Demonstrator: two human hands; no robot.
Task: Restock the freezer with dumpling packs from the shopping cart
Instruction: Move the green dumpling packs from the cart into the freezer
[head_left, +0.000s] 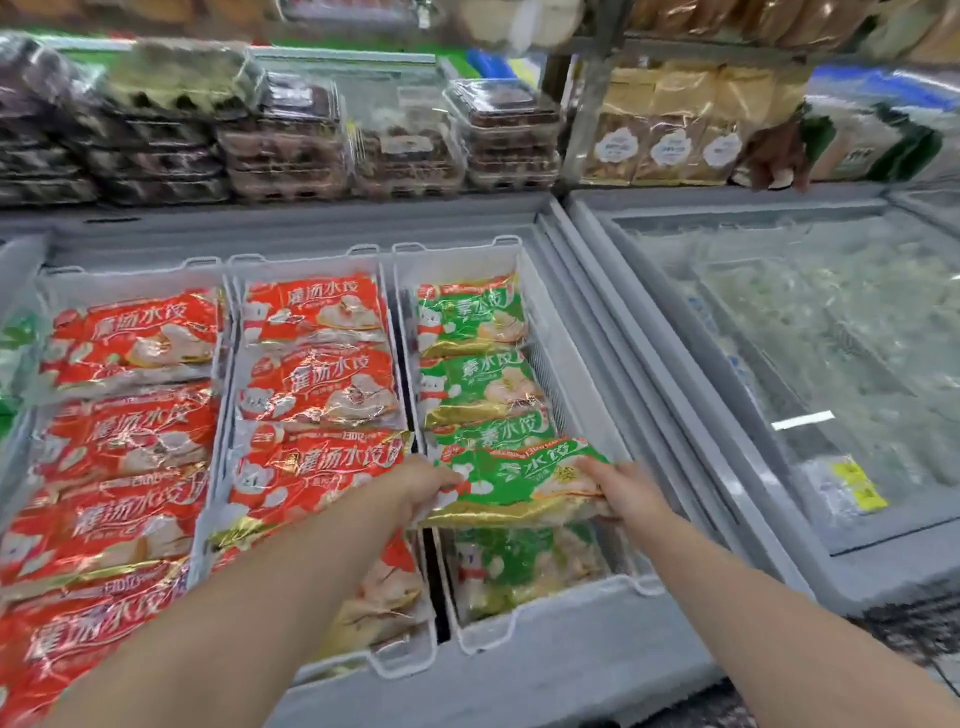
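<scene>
A green dumpling pack (519, 480) is held flat over the near end of the right-hand white basket (545, 613) in the open chest freezer (519, 675). My left hand (423, 486) grips its left edge and my right hand (626, 491) grips its right edge. Behind it, three green packs (475, 348) lie in a row in the same basket, and another green pack (524, 569) lies lower, under the held one. Red dumpling packs (317, 374) fill the middle basket, and more red packs (124, 431) fill the left one. The shopping cart is out of view.
A second freezer (810, 364) with a closed glass lid stands to the right. Stacked clear egg trays (280, 135) and bagged bread (670, 124) sit on the shelf behind. Another person's hand (776, 156) reaches at the bread shelf, far right.
</scene>
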